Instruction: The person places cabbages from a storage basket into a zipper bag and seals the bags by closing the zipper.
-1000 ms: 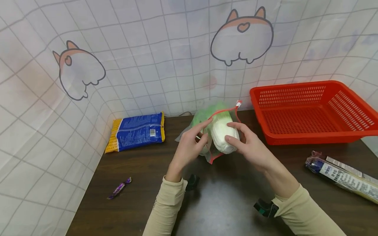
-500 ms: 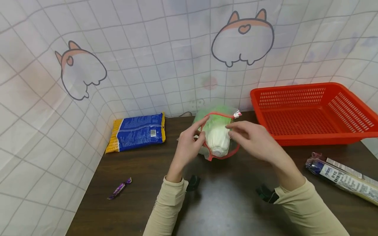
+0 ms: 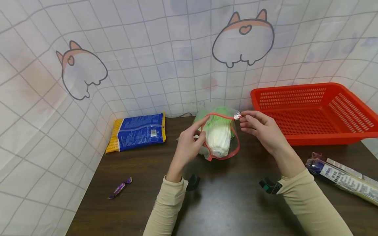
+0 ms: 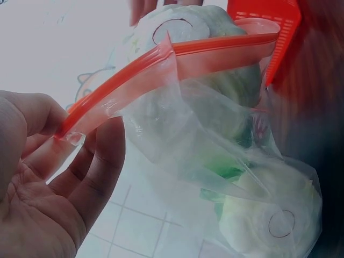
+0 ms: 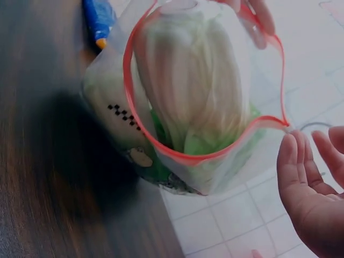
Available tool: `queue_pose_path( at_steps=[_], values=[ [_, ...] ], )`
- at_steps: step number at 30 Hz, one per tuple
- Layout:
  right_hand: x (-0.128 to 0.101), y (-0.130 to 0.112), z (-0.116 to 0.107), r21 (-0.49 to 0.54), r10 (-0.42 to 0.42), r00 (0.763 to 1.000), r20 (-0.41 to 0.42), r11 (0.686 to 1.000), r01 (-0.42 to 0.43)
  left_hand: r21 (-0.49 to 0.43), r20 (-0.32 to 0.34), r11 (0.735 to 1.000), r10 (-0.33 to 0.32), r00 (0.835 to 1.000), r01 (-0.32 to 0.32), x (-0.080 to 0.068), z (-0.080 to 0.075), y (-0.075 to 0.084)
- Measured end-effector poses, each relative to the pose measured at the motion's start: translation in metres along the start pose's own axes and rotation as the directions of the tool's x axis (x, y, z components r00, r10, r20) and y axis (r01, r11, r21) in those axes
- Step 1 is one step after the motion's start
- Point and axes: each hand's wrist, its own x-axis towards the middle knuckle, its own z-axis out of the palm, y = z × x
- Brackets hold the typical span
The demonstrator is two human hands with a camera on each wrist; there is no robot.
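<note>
Zip bag (image 3: 220, 137): clear, red-rimmed, mouth gaping, resting mid-table (image 3: 236, 203) between both hands.
Cabbage (image 3: 218, 139): pale head, stem end at the mouth; likely to slide out if the bag tips forward.
Left hand (image 3: 186, 147): fingers pinching the rim's left end.
Right hand (image 3: 261, 129): fingers pinching the small white slider (image 3: 237, 115); a tug could jam it on the bulging cabbage, or slip.
</note>
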Motion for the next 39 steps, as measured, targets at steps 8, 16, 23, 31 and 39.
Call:
queue_pose_path(
  at_steps=[8, 16, 23, 31, 39],
  values=[
    [0.013, 0.005, -0.001, -0.211, 0.045, 0.996, 0.071, 0.977, -0.029, -0.003, 0.006, 1.0, 0.02, 1.0, -0.02, 0.0, 0.0, 0.0],
    [0.027, 0.001, 0.001, -0.142, 0.053, 0.997, 0.064, 0.989, -0.043, -0.001, 0.004, 1.0, 0.03, 1.0, -0.03, -0.001, -0.005, -0.003],
    [0.042, -0.016, 0.007, 0.089, -0.026, 1.0, -0.005, 0.996, 0.026, -0.035, -0.031, 0.999, 0.04, 0.999, -0.041, -0.001, -0.017, -0.009],
    [0.064, -0.033, 0.025, 0.232, -0.025, 0.996, -0.081, 0.972, 0.043, -0.087, 0.039, 0.993, -0.078, 0.996, 0.081, -0.006, -0.03, -0.01],
    [0.082, -0.046, 0.036, 0.335, 0.013, 0.985, -0.173, 0.941, 0.046, 0.104, 0.268, 0.976, -0.212, 0.94, 0.19, -0.01, -0.036, -0.014]
  ],
)
